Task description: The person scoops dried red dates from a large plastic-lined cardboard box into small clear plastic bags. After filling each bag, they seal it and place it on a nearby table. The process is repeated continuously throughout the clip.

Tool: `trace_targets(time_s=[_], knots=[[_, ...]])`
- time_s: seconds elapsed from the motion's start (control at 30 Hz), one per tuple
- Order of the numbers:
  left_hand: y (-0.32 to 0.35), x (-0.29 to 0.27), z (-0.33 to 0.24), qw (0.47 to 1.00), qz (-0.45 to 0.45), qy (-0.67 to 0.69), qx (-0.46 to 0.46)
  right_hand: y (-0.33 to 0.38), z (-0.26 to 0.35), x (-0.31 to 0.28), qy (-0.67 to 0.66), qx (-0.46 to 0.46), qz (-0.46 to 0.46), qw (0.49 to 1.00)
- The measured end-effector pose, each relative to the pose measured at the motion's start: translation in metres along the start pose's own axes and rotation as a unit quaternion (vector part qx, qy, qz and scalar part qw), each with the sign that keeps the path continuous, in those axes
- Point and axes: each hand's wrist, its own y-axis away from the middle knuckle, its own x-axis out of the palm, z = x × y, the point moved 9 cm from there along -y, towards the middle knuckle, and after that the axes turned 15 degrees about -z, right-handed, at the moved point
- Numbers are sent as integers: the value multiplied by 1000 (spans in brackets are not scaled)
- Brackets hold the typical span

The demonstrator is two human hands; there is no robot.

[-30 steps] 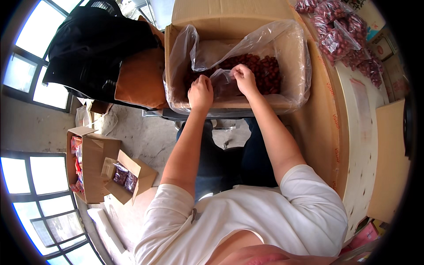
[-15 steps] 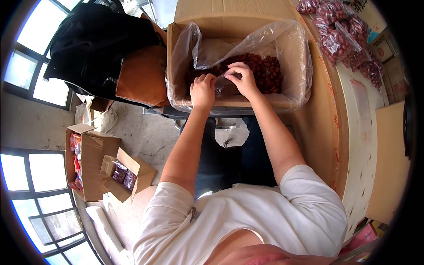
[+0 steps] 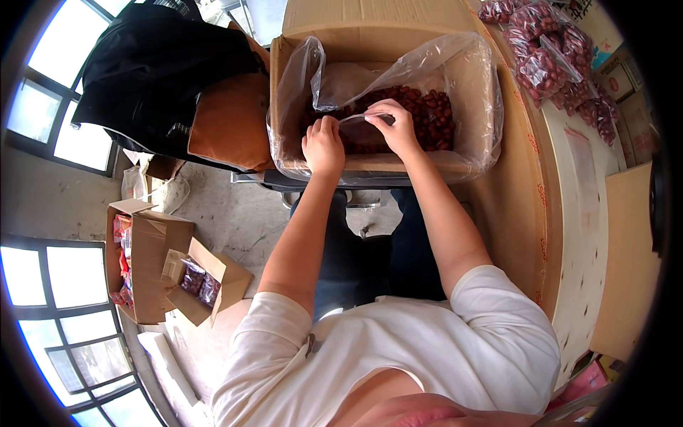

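My left hand (image 3: 324, 147) and my right hand (image 3: 396, 129) are closed on a small clear plastic bag (image 3: 355, 117), pinching its upper edge from either side. The edge is stretched in a thin line between my fingers; the lower part of the bag is hard to make out. Both hands are over the near side of a cardboard box (image 3: 370, 34). A clear plastic liner (image 3: 409, 70) drapes over its walls. Dark red dates (image 3: 432, 119) lie loose inside, mostly toward the right.
Filled bags of red dates (image 3: 544, 60) are heaped at the far right. On the left are a black cloth (image 3: 153, 67) and a brown cushion (image 3: 231, 121). An open carton (image 3: 156, 263) and a smaller box with packed bags (image 3: 226, 288) stand on the floor.
My hands have drawn slightly apart, the left one shifting a little left. The bag's edge is now pulled straighter between them.
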Motion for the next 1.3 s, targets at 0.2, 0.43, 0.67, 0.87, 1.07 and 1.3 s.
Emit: trace_targets(time_s=[0.2,0.43,0.67,0.87,1.07,1.3], knots=[[-1,-9,-3,999,-25,28,-9,3,-21,-3,13,55,-7,998],[-3,-13,-9,1000,-15,27,-5,3,-18,-4,51,30,-5,998],[-2,-8,-12,999,9,32,18,4,-16,-2,49,33,6,998],[1,1,-9,998,23,33,41,4,-13,2,42,29,22,998],[4,18,2,995,104,5,-3,6,-15,0,66,24,24,997],[2,14,20,994,54,23,-93,8,-16,-2,110,15,17,994]])
